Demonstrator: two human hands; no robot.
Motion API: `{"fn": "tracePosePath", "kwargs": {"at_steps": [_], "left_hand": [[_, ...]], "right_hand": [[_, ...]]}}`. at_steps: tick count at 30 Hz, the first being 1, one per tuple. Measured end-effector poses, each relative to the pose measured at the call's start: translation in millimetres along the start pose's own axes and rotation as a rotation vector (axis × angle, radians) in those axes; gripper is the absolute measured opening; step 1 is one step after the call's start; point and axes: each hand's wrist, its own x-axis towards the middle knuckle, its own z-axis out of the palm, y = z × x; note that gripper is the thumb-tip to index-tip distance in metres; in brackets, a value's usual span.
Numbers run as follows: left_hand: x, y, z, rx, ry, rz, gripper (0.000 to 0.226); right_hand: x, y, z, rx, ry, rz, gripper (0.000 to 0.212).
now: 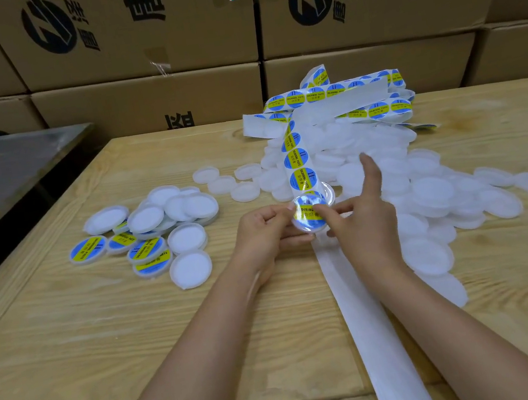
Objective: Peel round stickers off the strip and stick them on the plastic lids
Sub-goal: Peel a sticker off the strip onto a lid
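Note:
My left hand [265,230] grips a clear plastic lid [304,229] just above the wooden table. A blue and yellow round sticker [308,210] lies on that lid. My right hand [361,216] pinches the sticker's right edge with thumb and middle finger, its index finger pointing up. The sticker strip [298,164] rises from the lid to a tangled heap [336,100] at the back. The bare white backing strip [374,327] trails toward the near edge, under my right forearm.
A pile of stickered and plain lids [154,231] lies to the left. A large heap of plain white lids [425,186] spreads to the right. Cardboard boxes [134,30] wall the back. A metal table [5,173] stands at the left.

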Motion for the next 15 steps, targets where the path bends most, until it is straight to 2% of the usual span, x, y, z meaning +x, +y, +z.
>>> {"fn": "tracePosePath", "kwargs": {"at_steps": [1,4,6,9,15], "left_hand": [[0,0,0,-0.003,-0.007,-0.002,0.019],[1,0,0,-0.022,-0.042,-0.002,0.019],[0,0,-1,-0.032,-0.066,0.003,0.021],[-1,-2,-2,-0.031,-0.107,0.0,0.027],[-1,-4,-1,-0.023,-0.129,-0.01,0.018]], "right_hand": [[0,1,-1,0.015,-0.013,0.0,0.07],[-1,6,2,0.074,-0.041,-0.027,0.03],[-3,6,6,0.098,-0.012,-0.02,0.014],[-5,5,9,0.101,0.054,-0.025,0.015],[-3,6,11,0.124,0.09,0.062,0.03]]}}
